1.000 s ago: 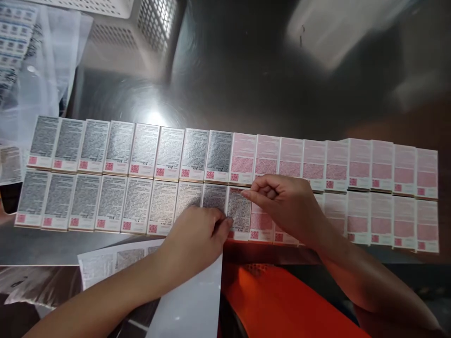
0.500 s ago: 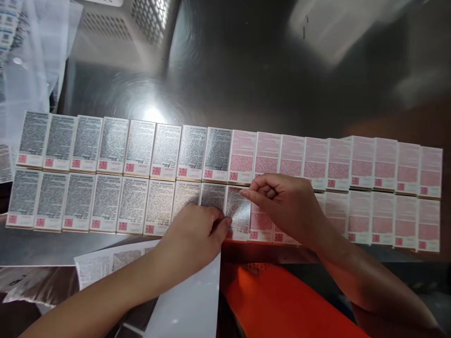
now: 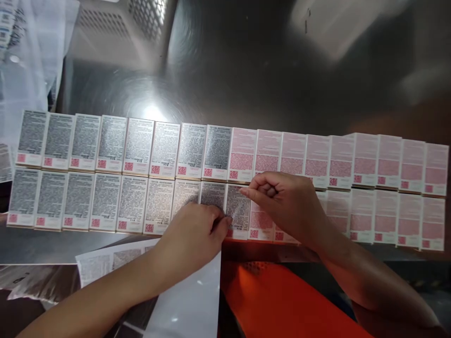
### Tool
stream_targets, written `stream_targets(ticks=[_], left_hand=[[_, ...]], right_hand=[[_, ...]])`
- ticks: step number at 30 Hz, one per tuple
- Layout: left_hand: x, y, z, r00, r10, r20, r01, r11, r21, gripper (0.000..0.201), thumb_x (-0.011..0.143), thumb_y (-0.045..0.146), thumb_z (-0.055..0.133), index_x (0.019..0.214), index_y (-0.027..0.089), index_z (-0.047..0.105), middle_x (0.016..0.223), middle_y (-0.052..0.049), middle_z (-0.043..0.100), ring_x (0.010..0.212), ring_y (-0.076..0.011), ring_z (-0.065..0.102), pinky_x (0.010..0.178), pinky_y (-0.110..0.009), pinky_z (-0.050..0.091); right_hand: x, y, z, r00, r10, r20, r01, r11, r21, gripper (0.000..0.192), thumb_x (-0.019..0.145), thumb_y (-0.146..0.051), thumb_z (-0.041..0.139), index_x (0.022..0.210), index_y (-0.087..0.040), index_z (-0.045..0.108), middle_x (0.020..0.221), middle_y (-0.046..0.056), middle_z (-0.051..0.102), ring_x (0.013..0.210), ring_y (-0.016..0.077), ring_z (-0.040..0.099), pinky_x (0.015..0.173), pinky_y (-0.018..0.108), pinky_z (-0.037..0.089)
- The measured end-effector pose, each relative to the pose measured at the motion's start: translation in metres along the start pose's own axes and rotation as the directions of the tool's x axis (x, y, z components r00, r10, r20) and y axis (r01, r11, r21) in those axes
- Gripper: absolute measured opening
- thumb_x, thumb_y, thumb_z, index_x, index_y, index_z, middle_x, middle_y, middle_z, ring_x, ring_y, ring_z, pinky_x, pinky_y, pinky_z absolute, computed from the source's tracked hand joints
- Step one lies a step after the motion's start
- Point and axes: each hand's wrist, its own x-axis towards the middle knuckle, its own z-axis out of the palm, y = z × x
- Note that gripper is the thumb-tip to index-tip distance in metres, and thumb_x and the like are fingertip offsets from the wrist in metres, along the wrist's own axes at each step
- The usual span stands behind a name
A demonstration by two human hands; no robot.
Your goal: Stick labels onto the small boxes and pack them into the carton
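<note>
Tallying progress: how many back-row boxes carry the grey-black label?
8 grey-labelled boxes, side by side from the back row's left end up to the first pink box; none look hidden.

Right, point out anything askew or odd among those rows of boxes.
Nothing is spilled or damaged. The box rows sit flush. The only irregularity: the sticker under the left hand and right hand looks not yet flat.

L hand (image 3: 192, 234) bare, no sleeve | R hand (image 3: 282, 202) bare, no sleeve
</note>
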Motion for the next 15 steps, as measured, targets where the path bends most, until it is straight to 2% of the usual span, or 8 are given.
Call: stream_targets(ticks=[5, 10, 13, 15], left_hand=[[-0.0008, 0.0014, 0.0006, 1.0, 0.0, -0.009, 0.0, 0.999, 0.046, 0.035, 0.09, 0.031, 0.045, 0.057, 0.02, 0.054, 0.052, 0.0, 0.057, 0.047, -0.0134, 0.043, 0.052, -0.03, 0.022], [-0.0024, 0.0018, 0.0013, 0.999, 0.027, -0.025, -0.024, 0.995, 0.096, 0.038, 0.091, 0.033, 0.045, 0.057, 0.02, 0.055, 0.053, -0.001, 0.058, 0.049, -0.0142, 0.045, 0.053, -0.03, 0.022], [-0.0058, 0.0026, 0.0021, 1.0, 0.024, -0.012, -0.022, 0.992, 0.123, 0.037, 0.089, 0.036, 0.05, 0.055, 0.02, 0.053, 0.052, 0.001, 0.055, 0.049, -0.0136, 0.043, 0.053, -0.03, 0.022], [-0.0097, 0.0036, 0.0017, 1.0, 0.008, -0.012, -0.007, 0.992, 0.13, 0.038, 0.088, 0.038, 0.052, 0.054, 0.02, 0.05, 0.051, 0.002, 0.052, 0.048, -0.0131, 0.041, 0.053, -0.029, 0.022]], right_hand=[[0.0007, -0.0014, 0.0019, 1.0, 0.014, -0.023, -0.013, 1.0, 0.018, 0.024, 0.084, -0.034, 0.069, 0.066, -0.02, 0.063, 0.057, -0.003, 0.062, 0.051, 0.0107, 0.052, 0.055, 0.027, 0.036], [0.0007, -0.003, 0.0028, 0.994, 0.103, -0.025, -0.1, 0.991, 0.094, 0.022, 0.08, -0.036, 0.073, 0.067, -0.021, 0.061, 0.053, -0.004, 0.058, 0.049, 0.0106, 0.05, 0.053, 0.026, 0.034], [-0.0003, -0.0001, 0.002, 0.993, 0.104, -0.054, -0.096, 0.986, 0.138, 0.015, 0.081, -0.031, 0.069, 0.087, -0.021, 0.058, 0.054, -0.007, 0.054, 0.051, 0.0112, 0.051, 0.054, 0.026, 0.035], [-0.0009, 0.0031, 0.0013, 0.993, 0.083, -0.079, -0.07, 0.985, 0.156, 0.021, 0.084, -0.028, 0.064, 0.1, -0.022, 0.052, 0.056, -0.008, 0.052, 0.053, 0.0118, 0.052, 0.057, 0.026, 0.037]])
